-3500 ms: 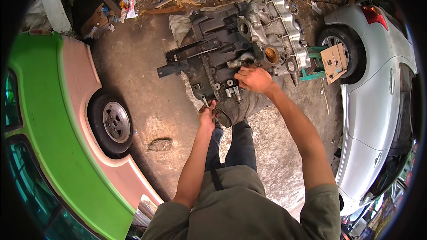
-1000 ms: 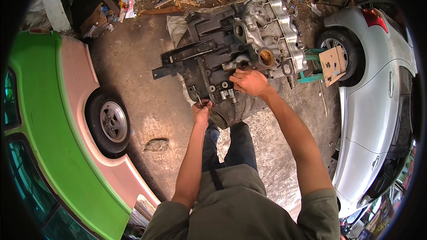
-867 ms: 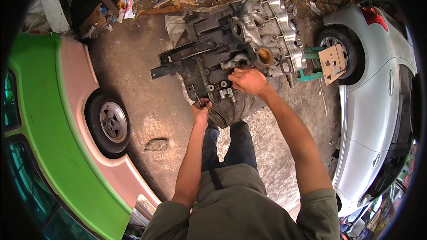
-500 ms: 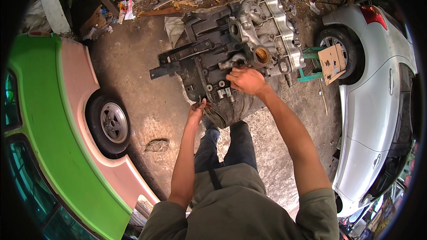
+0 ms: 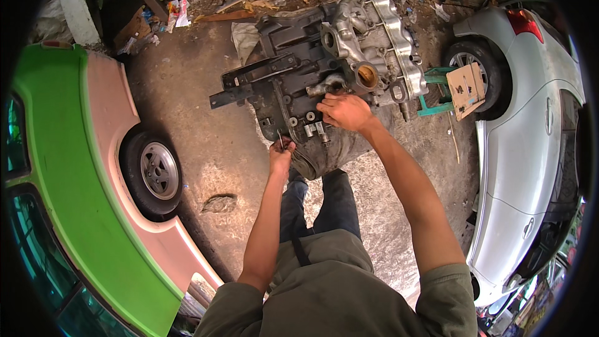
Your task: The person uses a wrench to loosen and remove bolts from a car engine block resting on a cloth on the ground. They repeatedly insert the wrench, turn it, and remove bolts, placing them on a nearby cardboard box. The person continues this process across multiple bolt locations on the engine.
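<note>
My left hand [image 5: 281, 156] is at the near left corner of a big, dark grey, cast-metal engine block [image 5: 299, 40], its fingers closed round a slim, silver-coloured metal tool [image 5: 281, 140] that pokes up past my fingertips, over the block's dark, flat flank. My right hand [image 5: 345, 112] sits farther right on the same engine, knuckles up and fingers curled in, just below a dull metal elbow-shaped pipe [image 5: 327, 85]. (My own knuckles hide the tips, so I cannot tell whether they grip anything.) Between my two hands a pair of short, shiny metal cylinders [image 5: 316, 131] stands out from the darker casting.

The engine lies in front of my legs, above the rough, blotchy concrete floor [image 5: 187, 81]. Its right part is a bright, silvery metal casting [image 5: 393, 43] with a scalloped edge and lumpy, rounded ports; one ring-shaped mouth [image 5: 367, 76] shows orange-brown inside. On the left, a long, flat, black metal bar [image 5: 231, 97] juts out past the block.

Beyond, a teal-green stool [image 5: 433, 110] carries a thin, tan, rectangular board [image 5: 467, 90] dotted with small dark bits. A glossy green-and-pink vehicle [image 5: 65, 131] curves along my left, a smooth silver car [image 5: 518, 143] along my right.
</note>
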The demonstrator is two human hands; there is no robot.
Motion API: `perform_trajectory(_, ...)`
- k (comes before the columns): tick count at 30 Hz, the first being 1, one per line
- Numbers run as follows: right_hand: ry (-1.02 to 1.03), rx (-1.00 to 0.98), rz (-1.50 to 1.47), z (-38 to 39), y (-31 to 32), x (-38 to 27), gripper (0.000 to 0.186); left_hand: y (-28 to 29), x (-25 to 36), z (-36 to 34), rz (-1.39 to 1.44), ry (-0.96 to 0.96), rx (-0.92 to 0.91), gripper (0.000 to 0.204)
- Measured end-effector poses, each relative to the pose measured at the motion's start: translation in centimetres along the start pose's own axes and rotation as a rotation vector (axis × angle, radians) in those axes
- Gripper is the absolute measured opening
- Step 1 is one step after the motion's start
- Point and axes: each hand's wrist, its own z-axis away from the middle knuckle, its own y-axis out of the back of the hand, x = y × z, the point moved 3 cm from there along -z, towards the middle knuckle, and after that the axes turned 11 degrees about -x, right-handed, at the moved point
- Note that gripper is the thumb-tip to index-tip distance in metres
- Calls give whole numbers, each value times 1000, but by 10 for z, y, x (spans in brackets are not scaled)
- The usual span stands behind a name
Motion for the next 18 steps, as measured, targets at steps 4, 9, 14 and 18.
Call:
perform_trajectory(4, 3, -8, -1, 0, 1, 0, 29, -3, -4, -1, -3, -140, 40, 15)
perform_trajectory(9, 13, -8, 0, 0, 1, 0, 27, -2, 15, 11, 32, -87, -32, 8)
perform_trajectory(14, 18, -2, 10, 0, 0, 0, 28, -4, 35, 25, -59, 168, -16, 25)
perform_trajectory(18, 38, 20, 36, -1, 1, 0, 29, -9, 33, 21, -84, 220, -92, 26)
